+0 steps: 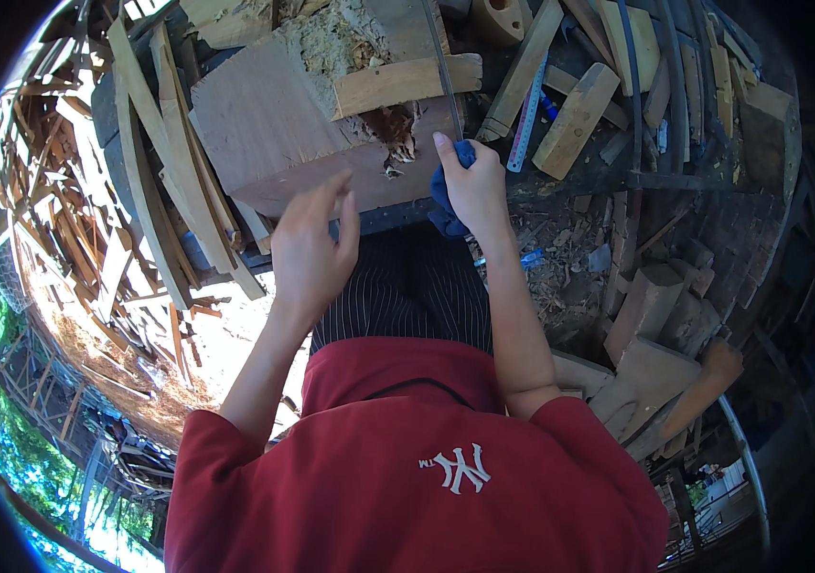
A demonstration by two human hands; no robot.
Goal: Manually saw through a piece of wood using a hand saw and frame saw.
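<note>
Red shirt (407, 449) cloth fills the foreground, and past the fingers a bench (560, 186) bears a broad wooden board (274, 134), beneath the left hand (312, 239), whose fingers are loosely parted and hold nothing visible. Ahead of the right hand (479, 191) lies a wooden block (407, 86), crossed by a long metal strip (444, 72) that meets a blue rag (444, 202) clenched in those fingers, perhaps to pad the grip; I can make out no container
</note>
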